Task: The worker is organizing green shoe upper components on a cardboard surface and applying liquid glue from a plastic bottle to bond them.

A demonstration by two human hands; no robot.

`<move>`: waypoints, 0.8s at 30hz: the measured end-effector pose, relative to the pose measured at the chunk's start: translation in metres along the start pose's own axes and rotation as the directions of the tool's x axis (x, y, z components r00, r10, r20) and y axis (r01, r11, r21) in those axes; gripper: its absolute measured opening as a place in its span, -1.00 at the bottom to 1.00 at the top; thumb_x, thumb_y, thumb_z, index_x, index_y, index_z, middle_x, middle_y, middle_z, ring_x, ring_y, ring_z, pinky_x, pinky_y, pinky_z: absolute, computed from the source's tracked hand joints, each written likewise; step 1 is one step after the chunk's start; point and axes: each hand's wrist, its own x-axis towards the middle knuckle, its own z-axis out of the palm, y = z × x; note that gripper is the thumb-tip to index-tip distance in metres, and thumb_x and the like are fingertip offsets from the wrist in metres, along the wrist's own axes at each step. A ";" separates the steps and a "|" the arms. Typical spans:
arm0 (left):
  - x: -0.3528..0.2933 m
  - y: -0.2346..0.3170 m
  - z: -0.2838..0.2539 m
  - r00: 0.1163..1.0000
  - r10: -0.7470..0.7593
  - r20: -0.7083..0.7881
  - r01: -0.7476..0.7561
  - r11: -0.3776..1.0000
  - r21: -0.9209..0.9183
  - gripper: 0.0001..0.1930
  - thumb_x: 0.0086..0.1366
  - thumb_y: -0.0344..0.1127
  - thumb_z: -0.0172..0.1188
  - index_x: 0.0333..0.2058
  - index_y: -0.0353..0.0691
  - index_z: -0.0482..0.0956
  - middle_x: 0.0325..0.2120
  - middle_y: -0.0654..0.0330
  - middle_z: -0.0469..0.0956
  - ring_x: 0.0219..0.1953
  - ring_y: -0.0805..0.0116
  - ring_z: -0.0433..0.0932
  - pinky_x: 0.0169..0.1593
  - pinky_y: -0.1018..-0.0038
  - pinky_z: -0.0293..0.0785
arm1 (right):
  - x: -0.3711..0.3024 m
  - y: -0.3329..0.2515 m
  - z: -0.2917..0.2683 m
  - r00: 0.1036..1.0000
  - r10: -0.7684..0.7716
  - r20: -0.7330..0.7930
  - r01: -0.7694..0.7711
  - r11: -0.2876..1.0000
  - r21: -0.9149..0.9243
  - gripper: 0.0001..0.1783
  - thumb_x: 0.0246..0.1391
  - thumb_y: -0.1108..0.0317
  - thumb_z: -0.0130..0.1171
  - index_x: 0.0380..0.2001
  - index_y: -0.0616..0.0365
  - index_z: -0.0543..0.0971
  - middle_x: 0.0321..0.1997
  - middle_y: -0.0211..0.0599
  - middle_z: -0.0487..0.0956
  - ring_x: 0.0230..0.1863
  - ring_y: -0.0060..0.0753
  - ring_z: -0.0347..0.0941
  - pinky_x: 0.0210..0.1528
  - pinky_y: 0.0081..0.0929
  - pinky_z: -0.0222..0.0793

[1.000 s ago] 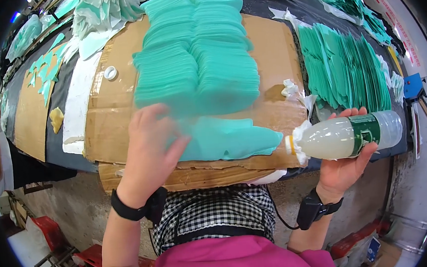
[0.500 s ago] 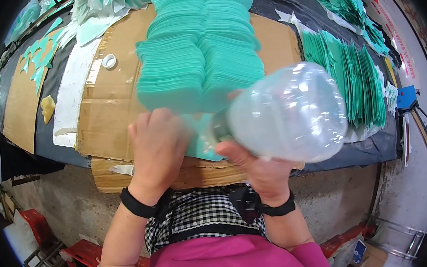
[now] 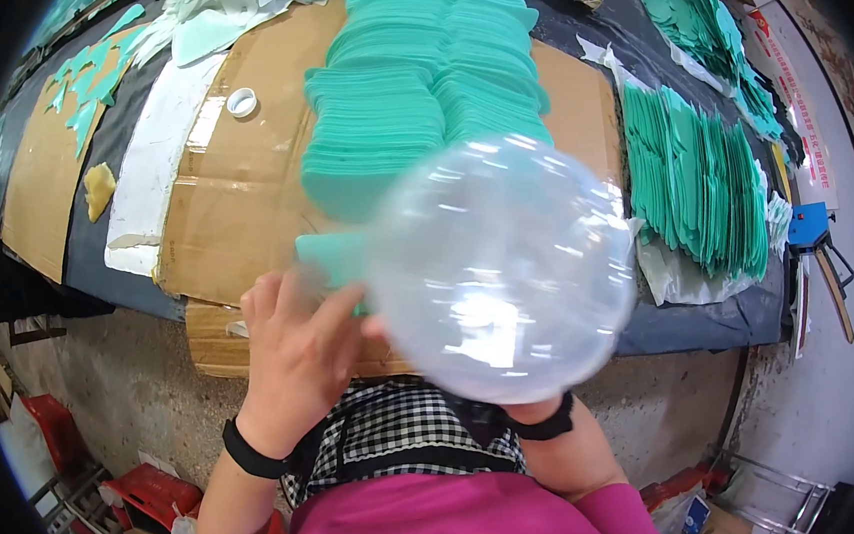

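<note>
A large clear plastic bottle (image 3: 507, 261) is tilted with its rounded base toward me, gripped by my right hand (image 3: 534, 411), which is mostly hidden behind it. Its neck is out of sight. My left hand (image 3: 298, 347) is beside it over the near edge of the cardboard, thumb apart from bent, partly blurred fingers. Those fingers are at a mint-green thin sheet (image 3: 331, 254), partly covered by the bottle. Beyond it lie two side-by-side rows of stacked mint-green pieces (image 3: 375, 120).
Cardboard (image 3: 231, 202) covers the table's middle. A white cap (image 3: 242, 103) lies on it at left. More green sheets (image 3: 696, 185) stand packed at right. Green scraps (image 3: 87, 93) and a yellowish lump (image 3: 99, 190) are at far left. A blue tool (image 3: 807, 225) sits at the right edge.
The bottle has swung left and nearer, its base turning toward me and covering most of my right hand. My left hand has moved slightly down and left, its fingers spreading.
</note>
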 end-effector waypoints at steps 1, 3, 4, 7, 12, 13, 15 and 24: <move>0.002 0.000 0.000 1.000 -0.008 0.008 0.008 1.000 0.022 -0.63 0.06 -0.38 0.37 -0.10 0.03 0.64 -0.13 0.12 0.46 -0.04 0.01 0.38 0.02 0.16 0.25 | 0.005 -0.002 -0.001 0.998 -0.046 -0.038 0.050 0.994 0.100 -0.21 -0.03 0.29 0.50 0.26 0.24 0.40 0.19 -0.11 0.56 0.09 -0.12 0.56 0.14 -0.25 0.47; 0.002 -0.004 0.004 1.000 -0.003 0.015 0.002 0.999 0.043 -0.60 0.06 -0.32 0.40 -0.07 0.04 0.63 -0.13 0.13 0.45 -0.05 0.04 0.38 0.01 0.17 0.25 | 0.013 -0.030 -0.029 0.955 0.224 -0.197 -0.135 0.914 0.383 -0.20 0.02 0.41 0.50 0.31 0.19 0.35 0.19 -0.13 0.53 0.17 -0.25 0.49 0.23 -0.18 0.46; 0.002 -0.006 0.005 1.000 0.010 0.023 -0.011 0.999 0.037 -0.59 0.05 -0.32 0.41 -0.06 0.02 0.63 -0.12 0.14 0.43 -0.06 0.05 0.37 0.01 0.18 0.25 | 0.010 -0.019 -0.044 0.926 0.181 -0.330 -0.119 0.973 0.198 -0.24 0.05 0.40 0.48 0.28 0.23 0.37 0.20 -0.06 0.52 0.13 -0.22 0.52 0.18 -0.25 0.51; 0.004 -0.006 0.000 0.998 0.030 0.056 -0.031 1.000 0.000 -0.56 0.02 -0.32 0.43 -0.05 0.00 0.64 -0.09 0.14 0.42 -0.04 0.05 0.35 0.03 0.18 0.26 | 0.003 -0.014 -0.074 0.833 0.310 -0.459 -0.103 0.901 0.421 -0.25 0.02 0.50 0.46 0.28 0.26 0.37 0.23 -0.03 0.50 0.20 -0.16 0.48 0.31 -0.12 0.40; 0.013 -0.005 -0.005 0.993 0.076 0.091 -0.073 0.997 -0.037 -0.53 -0.07 -0.35 0.48 -0.09 -0.02 0.64 -0.07 0.14 0.43 0.02 0.03 0.36 0.07 0.15 0.26 | -0.006 -0.007 -0.073 0.773 0.271 -0.573 -0.062 0.932 0.357 -0.22 0.03 0.50 0.46 0.30 0.24 0.34 0.23 -0.01 0.50 0.25 -0.12 0.44 0.33 -0.09 0.37; 0.016 -0.006 -0.003 0.991 0.109 0.078 -0.107 0.994 -0.020 -0.55 -0.09 -0.36 0.49 -0.13 -0.03 0.64 -0.07 0.14 0.44 0.02 0.03 0.36 0.07 0.15 0.26 | -0.005 -0.006 -0.071 0.773 0.249 -0.583 -0.055 0.942 0.330 -0.20 0.02 0.50 0.46 0.31 0.24 0.33 0.22 -0.02 0.51 0.24 -0.12 0.45 0.33 -0.10 0.37; 0.022 -0.008 0.001 0.987 0.144 0.065 -0.144 0.990 0.000 -0.57 -0.10 -0.36 0.50 -0.17 -0.04 0.65 -0.07 0.15 0.44 0.03 0.03 0.37 0.07 0.14 0.27 | 0.000 -0.004 -0.068 0.792 0.211 -0.573 -0.035 0.952 0.303 -0.18 0.01 0.50 0.47 0.32 0.24 0.31 0.21 -0.03 0.51 0.23 -0.13 0.45 0.32 -0.11 0.37; 0.024 -0.017 0.000 0.994 0.103 0.035 -0.100 0.991 -0.088 -0.64 -0.07 -0.43 0.46 -0.21 -0.05 0.68 -0.12 0.13 0.49 -0.04 0.07 0.40 0.06 0.19 0.29 | 0.010 -0.021 -0.019 0.923 0.157 -0.352 -0.023 0.933 0.358 -0.06 -0.05 0.41 0.54 0.36 0.23 0.26 0.23 -0.09 0.51 0.24 -0.19 0.43 0.33 -0.19 0.34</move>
